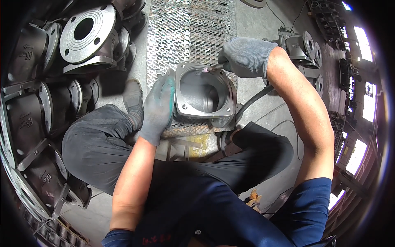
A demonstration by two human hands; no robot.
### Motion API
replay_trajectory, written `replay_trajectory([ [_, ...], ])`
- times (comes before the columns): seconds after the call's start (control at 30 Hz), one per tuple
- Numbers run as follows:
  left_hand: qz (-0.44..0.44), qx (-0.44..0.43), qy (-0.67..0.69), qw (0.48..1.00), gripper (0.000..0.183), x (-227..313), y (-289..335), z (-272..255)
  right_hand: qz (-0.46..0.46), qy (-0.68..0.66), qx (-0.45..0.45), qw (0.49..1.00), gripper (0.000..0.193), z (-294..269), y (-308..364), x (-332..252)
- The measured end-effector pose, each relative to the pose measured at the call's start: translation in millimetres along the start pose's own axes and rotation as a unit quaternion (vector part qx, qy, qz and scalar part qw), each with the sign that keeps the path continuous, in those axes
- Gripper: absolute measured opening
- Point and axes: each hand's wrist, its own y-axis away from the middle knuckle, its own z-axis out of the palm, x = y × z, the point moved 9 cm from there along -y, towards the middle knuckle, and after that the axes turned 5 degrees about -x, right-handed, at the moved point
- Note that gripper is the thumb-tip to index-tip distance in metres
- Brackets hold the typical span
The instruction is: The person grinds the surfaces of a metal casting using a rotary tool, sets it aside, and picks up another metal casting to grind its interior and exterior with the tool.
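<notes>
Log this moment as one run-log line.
left hand: gloved, steadies valve casting by its side | right hand: gloved, holds grinding tool, tip at casting's inner rim | casting on mesh grating

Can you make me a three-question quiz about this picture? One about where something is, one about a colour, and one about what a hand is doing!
1. Where is the pile of valve bodies?
A. person's left
B. person's right
C. on the lap

2. What colour are the gloves?
A. red
B. grey
C. yellow

3. What is the right hand doing?
A. resting open
B. waving
C. gripping a tool

Answers: 1 A, they crowd the picture's left side. 2 B, both hands wear grey knit. 3 C, it is closed on a thin grinding tool at the rim of the square-flanged casting, which the left hand steadies.
</notes>
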Motion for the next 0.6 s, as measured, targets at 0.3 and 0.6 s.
replay_trajectory([
  [0.3,-0.028,-0.018,-0.007,0.999,0.041,1.9,-2.8,-1.7,-0.034,-0.003,0.009,0.999,0.028,-14.8,-3.4,-18.5],
  [0.6,-0.190,-0.035,0.138,0.971,0.036,-24.1,0.1,6.7,-0.013,-0.027,-0.002,1.000,0.023,-6.9,-4.4,-4.9],
])
